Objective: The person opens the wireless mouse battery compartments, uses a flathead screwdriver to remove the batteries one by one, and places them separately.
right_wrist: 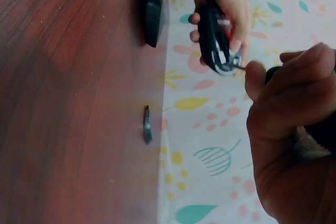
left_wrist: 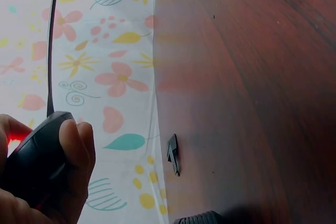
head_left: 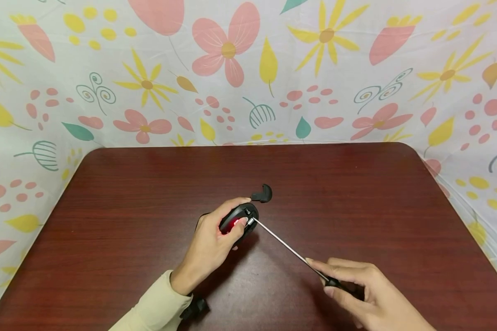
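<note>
My left hand [head_left: 209,239] grips a black computer mouse [head_left: 244,212] above the table, the thumb lying across it. A red light glows beside the thumb, and inner parts show at the near end. In my right hand [head_left: 372,289] is a screwdriver [head_left: 282,241], held by its black handle. Its long metal shaft slants up to the left, the tip at the mouse's exposed end; whether it sits in a screw cannot be made out. In the right wrist view, the mouse [right_wrist: 210,43] is seen from the side, and my right hand [right_wrist: 294,124] covers most of the screwdriver.
Beyond the mouse, a small curved black piece [head_left: 266,193] lies on the brown table [head_left: 128,193]. A larger black shell-like piece [right_wrist: 153,17] rests there too, mostly hidden behind my left hand in the head view. A floral cloth [head_left: 228,115] surrounds the table.
</note>
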The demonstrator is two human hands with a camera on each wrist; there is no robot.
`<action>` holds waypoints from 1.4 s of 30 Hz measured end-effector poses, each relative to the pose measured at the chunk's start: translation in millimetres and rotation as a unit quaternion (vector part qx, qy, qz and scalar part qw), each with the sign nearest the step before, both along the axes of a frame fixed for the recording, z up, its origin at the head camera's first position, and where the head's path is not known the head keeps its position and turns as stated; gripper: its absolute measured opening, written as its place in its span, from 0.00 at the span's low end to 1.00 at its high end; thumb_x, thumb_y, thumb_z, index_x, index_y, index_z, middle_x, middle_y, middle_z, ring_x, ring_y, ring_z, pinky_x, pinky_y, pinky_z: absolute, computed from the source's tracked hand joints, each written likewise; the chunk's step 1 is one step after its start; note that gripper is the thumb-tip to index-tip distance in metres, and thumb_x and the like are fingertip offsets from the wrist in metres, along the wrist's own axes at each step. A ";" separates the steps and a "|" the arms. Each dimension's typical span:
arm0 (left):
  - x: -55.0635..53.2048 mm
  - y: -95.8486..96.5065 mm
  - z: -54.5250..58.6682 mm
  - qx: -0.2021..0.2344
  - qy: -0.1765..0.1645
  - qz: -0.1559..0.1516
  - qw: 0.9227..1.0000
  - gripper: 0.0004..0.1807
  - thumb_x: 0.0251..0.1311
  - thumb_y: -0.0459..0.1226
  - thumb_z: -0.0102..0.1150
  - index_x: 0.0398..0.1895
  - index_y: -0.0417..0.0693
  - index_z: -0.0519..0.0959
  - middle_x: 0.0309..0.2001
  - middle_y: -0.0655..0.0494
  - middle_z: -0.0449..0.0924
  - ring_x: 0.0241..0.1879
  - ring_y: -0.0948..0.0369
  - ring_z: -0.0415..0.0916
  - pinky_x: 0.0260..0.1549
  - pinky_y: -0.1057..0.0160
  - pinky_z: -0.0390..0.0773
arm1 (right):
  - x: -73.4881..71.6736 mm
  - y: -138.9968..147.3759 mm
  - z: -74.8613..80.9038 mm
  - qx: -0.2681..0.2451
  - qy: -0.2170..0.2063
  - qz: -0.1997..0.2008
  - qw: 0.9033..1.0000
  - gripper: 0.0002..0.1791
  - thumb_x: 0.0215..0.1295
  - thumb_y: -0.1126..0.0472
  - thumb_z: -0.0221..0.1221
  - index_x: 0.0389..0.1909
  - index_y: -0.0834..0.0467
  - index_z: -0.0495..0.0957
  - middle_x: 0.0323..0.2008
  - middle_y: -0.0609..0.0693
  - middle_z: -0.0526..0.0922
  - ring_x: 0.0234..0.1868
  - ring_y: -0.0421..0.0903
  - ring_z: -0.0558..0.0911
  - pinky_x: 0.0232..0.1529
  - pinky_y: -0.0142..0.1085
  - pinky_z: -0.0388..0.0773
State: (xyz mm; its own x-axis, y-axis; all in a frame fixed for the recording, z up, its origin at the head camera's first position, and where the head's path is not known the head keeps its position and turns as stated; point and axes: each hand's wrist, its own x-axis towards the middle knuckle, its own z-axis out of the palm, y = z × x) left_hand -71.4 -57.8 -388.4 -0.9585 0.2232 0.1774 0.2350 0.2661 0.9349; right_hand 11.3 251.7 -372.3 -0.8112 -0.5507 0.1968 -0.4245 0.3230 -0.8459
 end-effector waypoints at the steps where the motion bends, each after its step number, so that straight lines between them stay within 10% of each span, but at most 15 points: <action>1: -0.1 -0.4 -0.5 0.002 0.004 -0.004 1.000 0.24 0.69 0.30 0.63 0.62 0.65 0.82 0.43 0.52 0.87 0.18 0.58 0.79 0.19 0.60 0.85 | -0.8 1.9 0.9 -0.016 -0.026 0.012 0.999 0.31 0.69 0.78 0.58 0.71 0.57 0.76 0.31 0.42 0.71 0.21 0.26 0.71 0.18 0.23 0.72; 5: -0.9 -2.3 -1.8 0.013 0.014 -0.024 1.000 0.23 0.69 0.29 0.63 0.62 0.61 0.82 0.45 0.50 0.87 0.18 0.59 0.78 0.17 0.60 0.85 | -6.4 11.5 2.1 -0.082 -0.123 0.063 0.987 0.30 0.73 0.81 0.50 0.73 0.63 0.71 0.37 0.48 0.77 0.11 0.33 0.72 0.11 0.25 0.73; 29: -5.0 -10.3 1.0 0.049 0.013 -0.097 0.994 0.22 0.67 0.28 0.62 0.62 0.53 0.82 0.51 0.45 0.86 0.36 0.59 0.84 0.17 0.56 0.86 | -28.2 33.9 -24.6 -0.258 -0.218 0.218 0.916 0.32 0.69 0.86 0.35 0.74 0.76 0.62 0.41 0.64 0.72 0.08 0.48 0.61 0.03 0.29 0.65; 42: -5.2 -11.6 -1.4 0.044 -0.007 -0.091 0.995 0.21 0.71 0.31 0.62 0.64 0.56 0.81 0.52 0.44 0.85 0.31 0.59 0.83 0.17 0.52 0.86 | -19.2 32.6 -20.4 -0.226 -0.233 0.184 0.928 0.32 0.70 0.86 0.35 0.75 0.76 0.60 0.39 0.61 0.72 0.09 0.47 0.63 0.07 0.31 0.63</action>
State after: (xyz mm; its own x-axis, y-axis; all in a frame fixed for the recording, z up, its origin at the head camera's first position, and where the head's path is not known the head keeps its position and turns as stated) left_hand -76.6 -69.4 -389.8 -0.9063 0.3768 0.1915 0.2588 0.1366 0.9562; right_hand -7.9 284.2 -392.7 -0.6399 -0.7535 0.1507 0.0099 -0.2042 -0.9789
